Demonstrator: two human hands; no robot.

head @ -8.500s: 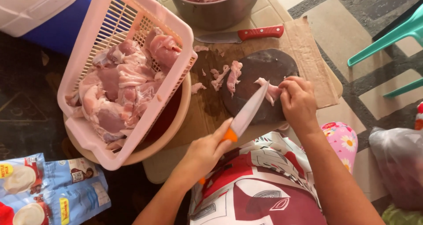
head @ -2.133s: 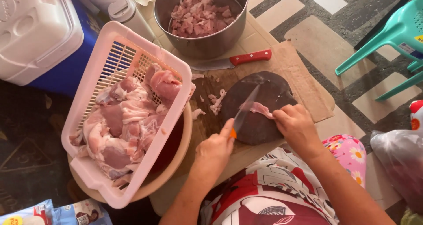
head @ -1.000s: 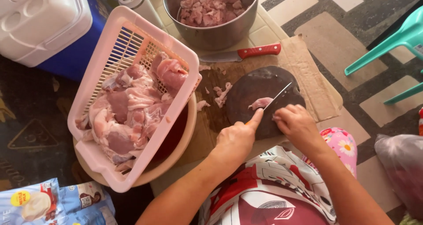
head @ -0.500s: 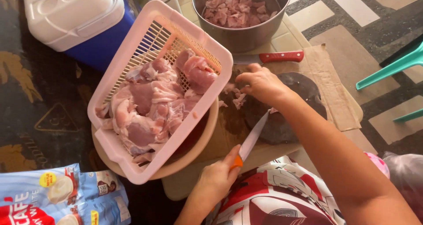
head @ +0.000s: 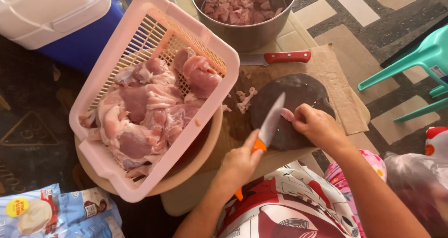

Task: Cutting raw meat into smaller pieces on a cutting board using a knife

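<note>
The left hand (head: 240, 162) is closed around the orange handle of a knife (head: 269, 126), forearm rising from the lower edge, with the pale blade angled up and to the right over the dark round chopping board (head: 298, 96). The right hand (head: 317, 126) reaches in from the lower right, fingers curled down and pinching a small piece of pink meat (head: 286, 114) on the board, just beside the blade's tip. Cut scraps (head: 244, 99) lie left of the board on the cardboard (head: 343, 79). Farther out sit a red-handled knife (head: 276, 58), a pink basket (head: 112, 103) of raw meat over a tan bowl (head: 196, 165), and a steel pot (head: 247, 30) of cut pieces.
</note>
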